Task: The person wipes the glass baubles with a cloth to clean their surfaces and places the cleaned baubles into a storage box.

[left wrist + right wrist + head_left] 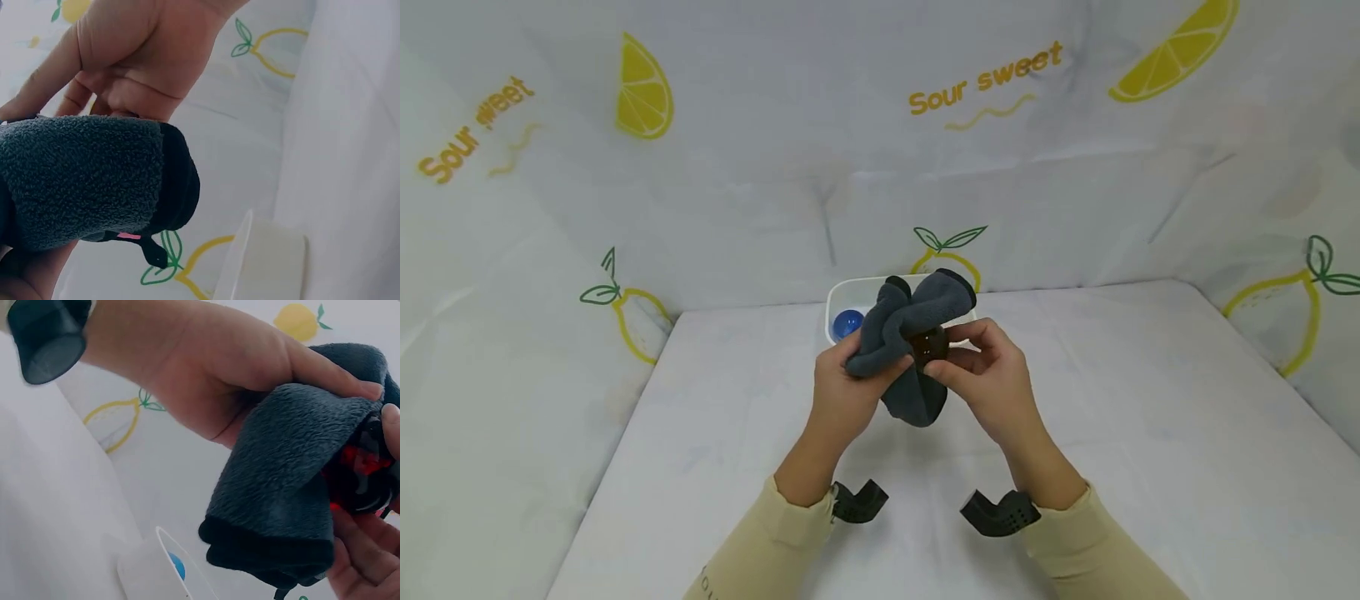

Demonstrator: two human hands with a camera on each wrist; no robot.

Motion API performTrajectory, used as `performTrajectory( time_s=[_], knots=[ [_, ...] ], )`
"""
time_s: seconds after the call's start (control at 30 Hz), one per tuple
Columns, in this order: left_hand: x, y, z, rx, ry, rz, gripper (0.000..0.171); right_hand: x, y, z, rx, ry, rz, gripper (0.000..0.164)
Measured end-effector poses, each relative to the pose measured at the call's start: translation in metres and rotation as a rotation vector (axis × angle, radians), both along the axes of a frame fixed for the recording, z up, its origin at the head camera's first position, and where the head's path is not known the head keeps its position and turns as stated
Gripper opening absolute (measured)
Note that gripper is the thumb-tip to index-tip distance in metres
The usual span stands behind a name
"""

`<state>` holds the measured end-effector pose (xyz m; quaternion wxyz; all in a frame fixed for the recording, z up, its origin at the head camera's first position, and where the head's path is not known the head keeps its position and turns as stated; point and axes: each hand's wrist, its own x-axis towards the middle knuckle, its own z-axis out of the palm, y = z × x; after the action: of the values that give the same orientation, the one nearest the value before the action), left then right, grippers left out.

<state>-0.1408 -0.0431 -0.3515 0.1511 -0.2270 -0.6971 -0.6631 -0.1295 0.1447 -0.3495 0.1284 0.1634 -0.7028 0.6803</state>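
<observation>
A dark grey towel (917,321) with black edging hangs in folds from my left hand (842,387), whose thumb and fingers grip it. My right hand (996,379) pinches a dark, glossy ball (932,346) between thumb and fingers, against the towel. In the right wrist view the ball (359,475) shows black with red glints, partly covered by the towel (281,456). The left wrist view has the towel's rolled end (94,178) up close, hiding the ball.
Behind the hands stands a white container (835,296) with a blue ball (847,323) in it, partly covered by the towel. A white cloth with lemon prints covers the table (1135,433) and the wall behind it. Black devices (1002,512) sit on both wrists.
</observation>
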Motion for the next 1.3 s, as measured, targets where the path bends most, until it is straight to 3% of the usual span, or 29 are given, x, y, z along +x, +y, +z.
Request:
performTrajectory(
  time_s=[0.23,0.37,0.57,0.73,1.03,1.3],
  knots=[
    [-0.003,0.003,-0.002,0.008,-0.071,0.024,0.029,0.0,-0.005,-0.007,0.115,0.324,-0.077,0.05],
    [-0.004,0.003,-0.001,-0.016,-0.114,0.047,0.027,-0.003,-0.004,-0.008,0.259,0.489,-0.145,0.053],
    [-0.006,0.001,0.001,-0.033,-0.174,0.04,0.028,-0.006,-0.001,-0.008,0.445,0.643,-0.218,0.054],
    [-0.008,-0.002,-0.001,-0.025,-0.19,0.025,0.033,-0.007,-0.004,-0.01,0.429,0.648,-0.228,0.055],
    [-0.008,-0.003,0.001,-0.04,-0.186,0.032,0.036,-0.005,-0.006,-0.013,0.364,0.566,-0.231,0.055],
    [-0.009,-0.004,-0.001,-0.044,-0.187,0.015,0.037,-0.001,-0.007,-0.011,0.272,0.405,-0.192,0.053]
  ],
)
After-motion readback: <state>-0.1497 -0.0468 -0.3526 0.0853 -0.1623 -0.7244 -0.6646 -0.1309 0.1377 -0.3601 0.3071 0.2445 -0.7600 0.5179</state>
